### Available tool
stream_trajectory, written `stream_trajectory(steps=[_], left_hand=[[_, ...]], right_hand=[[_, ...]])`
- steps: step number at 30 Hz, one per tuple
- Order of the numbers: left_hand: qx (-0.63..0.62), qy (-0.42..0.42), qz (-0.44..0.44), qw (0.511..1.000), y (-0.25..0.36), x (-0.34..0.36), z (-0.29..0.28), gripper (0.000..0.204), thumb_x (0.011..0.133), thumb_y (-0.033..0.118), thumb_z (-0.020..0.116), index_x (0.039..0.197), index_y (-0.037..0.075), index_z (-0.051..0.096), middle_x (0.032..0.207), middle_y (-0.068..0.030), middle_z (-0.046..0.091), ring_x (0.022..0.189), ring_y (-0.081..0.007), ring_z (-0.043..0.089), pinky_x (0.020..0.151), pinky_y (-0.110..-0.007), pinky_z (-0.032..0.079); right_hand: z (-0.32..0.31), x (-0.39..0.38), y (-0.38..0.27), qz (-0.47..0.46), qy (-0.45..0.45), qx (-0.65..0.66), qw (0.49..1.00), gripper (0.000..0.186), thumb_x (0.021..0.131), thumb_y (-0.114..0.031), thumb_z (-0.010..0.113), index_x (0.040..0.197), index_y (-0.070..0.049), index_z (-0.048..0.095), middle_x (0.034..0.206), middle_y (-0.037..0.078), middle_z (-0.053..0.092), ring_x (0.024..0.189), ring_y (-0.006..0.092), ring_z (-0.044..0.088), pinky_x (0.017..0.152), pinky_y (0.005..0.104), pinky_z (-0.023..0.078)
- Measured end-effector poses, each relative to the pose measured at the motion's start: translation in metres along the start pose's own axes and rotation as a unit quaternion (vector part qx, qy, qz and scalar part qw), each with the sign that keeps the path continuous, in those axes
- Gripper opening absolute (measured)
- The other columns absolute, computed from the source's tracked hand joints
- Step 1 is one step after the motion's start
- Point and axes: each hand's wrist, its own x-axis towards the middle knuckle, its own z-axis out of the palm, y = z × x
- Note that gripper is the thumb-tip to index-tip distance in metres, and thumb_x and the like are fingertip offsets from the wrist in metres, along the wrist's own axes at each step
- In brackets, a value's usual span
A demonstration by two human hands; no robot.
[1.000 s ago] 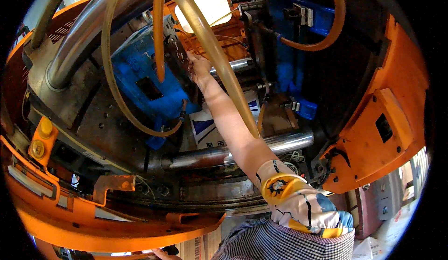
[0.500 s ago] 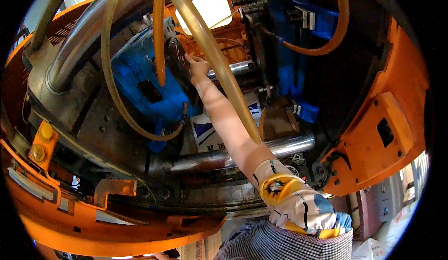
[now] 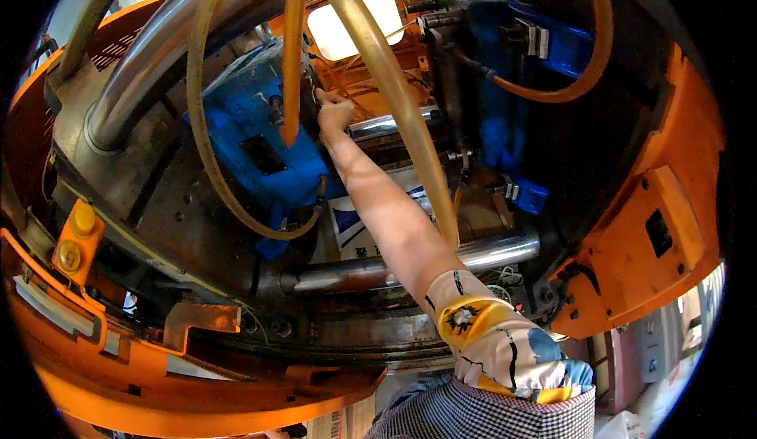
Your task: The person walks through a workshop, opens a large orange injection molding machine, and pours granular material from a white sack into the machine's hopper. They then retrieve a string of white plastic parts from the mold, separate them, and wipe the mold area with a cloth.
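Note:
My right arm reaches from the lower right deep into a machine with orange guards. At its end, my right hand (image 3: 336, 113) is at the dark inner face of the left blue mould half (image 3: 272, 151). Its fingers are curled closed; whatever they may hold is hidden. A yellowish clear hose (image 3: 386, 84) passes in front, just right of the hand. An orange-brown hose (image 3: 292, 68) hangs down over the mould's outer side. At the lower edge a small skin-toned patch shows, perhaps my left hand (image 3: 276, 434), its fingers not visible.
Another blue mould half (image 3: 497, 116) stands on the right, with a hose (image 3: 552, 92) looping from it. Steel bars, such as the lower tie bar (image 3: 497, 251), cross the opening. A printed white sack (image 3: 355, 230) lies below my arm. An orange guard (image 3: 236, 407) curves along the front.
My right hand's fingers, stretched toward the mould face before, are now drawn in and curled. The whole view has shifted a little, moving the machine slightly to the right in the picture.

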Motion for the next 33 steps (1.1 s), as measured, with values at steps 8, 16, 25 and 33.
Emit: stream_trajectory(steps=[8,16,25,33], left_hand=[[-0.057,-0.028,0.017,0.998,0.016,0.02,0.004,0.073,0.081,-0.004,0.052,0.139,0.013,0.012,0.12,-0.0233,0.04,0.096,-0.0318,0.046,0.072,-0.042,0.043],[0.043,0.037,0.061,0.997,-0.02,-0.019,0.0,0.043,0.079,-0.01,0.052,0.121,0.0,0.045,0.137,-0.0264,0.014,0.097,-0.0373,0.049,0.07,-0.042,0.049],[0.006,-0.014,0.043,0.999,0.01,0.015,0.005,0.063,0.08,-0.006,0.054,0.134,0.012,0.027,0.129,-0.0252,0.029,0.094,-0.0332,0.049,0.072,-0.04,0.045],[-0.003,-0.027,-0.032,0.999,0.017,0.016,0.002,0.073,0.081,-0.002,0.055,0.138,0.018,0.014,0.119,-0.0213,0.04,0.092,-0.0276,0.047,0.074,-0.039,0.04]], right_hand=[[-0.003,-0.013,-0.003,-0.105,0.016,-0.1,0.989,0.024,0.072,-0.019,0.069,0.074,0.005,0.064,0.066,0.019,0.061,0.061,0.0279,0.058,0.059,0.0351,0.043],[-0.013,-0.017,-0.002,-0.21,-0.011,-0.142,0.967,0.015,0.075,-0.012,0.062,0.078,0.003,0.065,0.069,0.018,0.059,0.066,0.0317,0.056,0.067,0.0361,0.043],[-0.021,-0.015,0.006,-0.215,-0.049,-0.143,0.965,0.019,0.079,-0.01,0.055,0.092,0.0,0.064,0.084,0.019,0.058,0.08,0.0325,0.057,0.073,0.0358,0.043],[-0.027,-0.023,-0.001,-0.192,-0.13,-0.156,0.96,0.024,0.08,-0.007,0.05,0.1,0.001,0.061,0.092,0.019,0.059,0.089,0.0305,0.056,0.078,0.0334,0.042]])
